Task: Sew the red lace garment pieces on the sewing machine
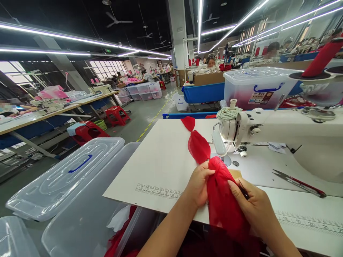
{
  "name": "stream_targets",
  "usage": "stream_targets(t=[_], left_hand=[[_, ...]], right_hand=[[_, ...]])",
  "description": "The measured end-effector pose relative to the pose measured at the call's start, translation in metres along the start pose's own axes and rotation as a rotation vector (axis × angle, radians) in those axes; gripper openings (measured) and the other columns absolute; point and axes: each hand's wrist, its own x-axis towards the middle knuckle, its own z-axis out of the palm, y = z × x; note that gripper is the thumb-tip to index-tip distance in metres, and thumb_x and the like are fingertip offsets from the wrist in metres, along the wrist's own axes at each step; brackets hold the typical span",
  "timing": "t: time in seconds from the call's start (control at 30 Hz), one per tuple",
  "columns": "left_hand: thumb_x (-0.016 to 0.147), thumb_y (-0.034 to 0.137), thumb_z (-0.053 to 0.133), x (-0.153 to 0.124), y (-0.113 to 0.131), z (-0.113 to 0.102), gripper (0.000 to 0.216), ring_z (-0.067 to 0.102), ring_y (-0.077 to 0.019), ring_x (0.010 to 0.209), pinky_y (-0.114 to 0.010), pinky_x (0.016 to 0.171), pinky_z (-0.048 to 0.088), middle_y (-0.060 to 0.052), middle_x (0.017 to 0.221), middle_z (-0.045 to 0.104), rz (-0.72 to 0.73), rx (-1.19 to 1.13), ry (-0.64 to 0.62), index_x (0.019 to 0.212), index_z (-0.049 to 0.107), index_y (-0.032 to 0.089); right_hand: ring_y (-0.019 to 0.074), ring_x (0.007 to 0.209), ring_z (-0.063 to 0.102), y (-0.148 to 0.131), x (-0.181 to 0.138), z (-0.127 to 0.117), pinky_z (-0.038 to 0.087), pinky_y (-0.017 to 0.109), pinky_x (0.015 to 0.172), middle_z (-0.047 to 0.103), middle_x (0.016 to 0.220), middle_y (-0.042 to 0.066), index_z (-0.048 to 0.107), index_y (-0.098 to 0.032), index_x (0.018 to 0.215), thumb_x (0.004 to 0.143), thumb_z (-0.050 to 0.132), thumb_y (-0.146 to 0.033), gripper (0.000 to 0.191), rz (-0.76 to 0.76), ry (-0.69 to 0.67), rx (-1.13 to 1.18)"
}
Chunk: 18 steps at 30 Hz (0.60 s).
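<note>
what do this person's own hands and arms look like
The left hand and right hand wear no gloves; the left forearm and right forearm show no sleeve, watch or bracelet. No ring shows, though both hands are partly hidden.

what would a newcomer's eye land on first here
The bright red fabric stands out first, held in the left hand and right hand at the front of the white tabletop. Next come the big white sewing machine at the right and, lower left, a clear plastic lid with a blue handle.
</note>
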Motion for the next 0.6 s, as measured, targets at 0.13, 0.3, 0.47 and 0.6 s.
stream_targets(t=[0.13,0.3,0.47,0.6], left_hand=[[0.076,0.039,0.066,0.008,0.016,-0.008,0.026,0.057,-0.0134,0.06,-0.025,0.064,0.048,-0.004,0.069,0.062,-0.153,-0.003,0.134,0.076,0.065,0.013],[0.064,0.038,0.085,0.009,0.015,-0.008,0.035,0.054,-0.0111,0.059,-0.024,0.064,0.047,-0.001,0.063,0.06,-0.076,0.154,0.056,0.063,0.059,0.014],[0.058,0.05,0.089,0.009,0.003,-0.004,0.053,0.042,-0.0057,0.051,-0.02,0.054,0.038,0.004,0.055,0.049,0.127,0.16,0.11,0.056,0.048,0.016],[0.061,0.053,0.087,0.021,-0.005,-0.004,0.059,0.035,-0.0047,0.046,-0.02,0.048,0.034,0.008,0.05,0.04,0.162,0.085,0.187,0.055,0.04,0.018]], right_hand=[[0.0122,0.05,0.035,0.006,-0.006,0.0,0.032,0.024,0.044,0.038,0.054,-0.003,0.034,-0.023,0.059,0.091,0.049,-0.054,0.047,0.029,-0.083,0.098],[0.0128,0.055,0.036,0.015,-0.012,0.003,0.033,0.024,0.048,0.039,0.059,-0.003,0.041,-0.022,0.062,0.094,0.047,-0.053,0.045,0.069,-0.149,0.155],[0.0124,0.052,0.034,0.007,-0.015,0.008,0.032,0.024,0.045,0.036,0.057,-0.003,0.036,-0.022,0.061,0.094,0.045,-0.053,0.046,0.05,-0.149,0.197],[0.012,0.05,0.033,-0.011,-0.018,0.012,0.032,0.024,0.045,0.036,0.055,-0.003,0.032,-0.023,0.06,0.096,0.042,-0.047,0.045,-0.037,-0.222,0.227]])
